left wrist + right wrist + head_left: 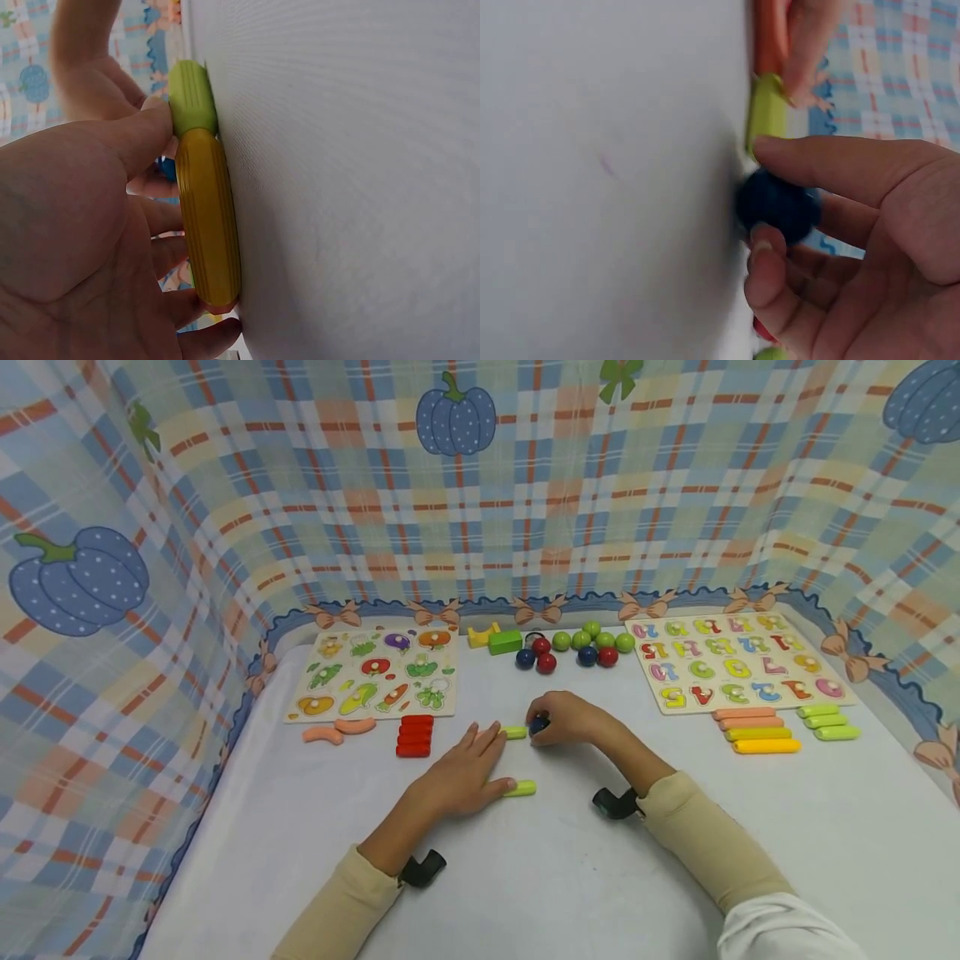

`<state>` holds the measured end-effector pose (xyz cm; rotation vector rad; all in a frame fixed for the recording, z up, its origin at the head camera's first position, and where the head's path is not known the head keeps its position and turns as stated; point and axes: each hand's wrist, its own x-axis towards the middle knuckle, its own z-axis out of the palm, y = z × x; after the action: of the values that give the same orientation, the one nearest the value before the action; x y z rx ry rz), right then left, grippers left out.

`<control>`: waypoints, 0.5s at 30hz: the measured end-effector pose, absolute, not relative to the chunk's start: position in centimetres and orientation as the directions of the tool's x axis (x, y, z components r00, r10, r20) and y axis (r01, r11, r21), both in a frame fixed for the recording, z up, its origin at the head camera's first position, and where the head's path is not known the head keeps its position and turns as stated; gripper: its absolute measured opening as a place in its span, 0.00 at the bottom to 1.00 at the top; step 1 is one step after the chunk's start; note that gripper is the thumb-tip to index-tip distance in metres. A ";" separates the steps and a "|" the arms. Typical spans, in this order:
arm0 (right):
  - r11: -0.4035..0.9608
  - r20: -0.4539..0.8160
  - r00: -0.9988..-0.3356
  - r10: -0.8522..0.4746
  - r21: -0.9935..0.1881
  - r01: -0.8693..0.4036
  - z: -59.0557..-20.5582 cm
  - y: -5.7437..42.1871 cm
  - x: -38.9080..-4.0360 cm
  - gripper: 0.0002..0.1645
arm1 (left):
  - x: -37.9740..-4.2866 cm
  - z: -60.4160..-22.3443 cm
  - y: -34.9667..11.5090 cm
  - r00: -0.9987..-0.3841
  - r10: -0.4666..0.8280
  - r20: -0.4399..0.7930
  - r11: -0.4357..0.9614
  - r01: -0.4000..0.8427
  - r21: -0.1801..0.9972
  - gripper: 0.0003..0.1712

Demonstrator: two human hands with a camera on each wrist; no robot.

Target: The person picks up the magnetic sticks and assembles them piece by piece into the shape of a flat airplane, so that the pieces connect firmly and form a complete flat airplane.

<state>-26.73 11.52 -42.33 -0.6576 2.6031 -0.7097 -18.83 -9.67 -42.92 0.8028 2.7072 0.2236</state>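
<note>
My right hand (570, 720) pinches a dark blue ball (778, 206) between thumb and fingers, close over the white tabletop. Beside that ball lies a short light green stick (515, 732), with an orange stick (768, 37) end to end with it in the right wrist view. My left hand (461, 777) rests over the sticks, its fingers spread and nearly straight. Its thumb touches a second light green stick (524, 788). In the left wrist view a yellow stick (208, 217) runs from that green one under the palm, mostly hidden from the head view.
Red sticks (415, 737) and curved pink pieces (322, 735) lie left, below a vegetable puzzle board (348, 685). Green balls (562, 641), red and blue balls, and a green block (505, 642) stand behind. At right are a number board (720, 672) and yellow sticks (767, 747).
</note>
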 end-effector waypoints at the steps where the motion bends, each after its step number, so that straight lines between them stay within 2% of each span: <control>1: 0.764 -0.195 -0.830 -0.522 -0.539 -0.354 -42.7 11.2 -26.6 0.13 | -18.8 -43.0 -9.7 -0.794 0.556 -0.246 0.829 0.507 0.235 0.45; 8: 0.760 -0.085 -0.858 -0.506 -0.513 -0.398 -44.1 10.6 -26.1 0.10 | -18.7 -43.1 -9.5 -0.790 0.565 -0.239 0.823 0.520 0.228 0.45; 15: 0.736 -0.056 -0.844 -0.534 -0.521 -0.431 -44.0 10.5 -26.3 0.10 | -18.9 -43.0 -9.7 -0.799 0.551 -0.242 0.833 0.507 0.222 0.46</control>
<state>-26.32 10.48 -43.96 -0.7696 2.7361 -0.7473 -18.86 -9.70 -42.99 0.8040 2.7173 0.2102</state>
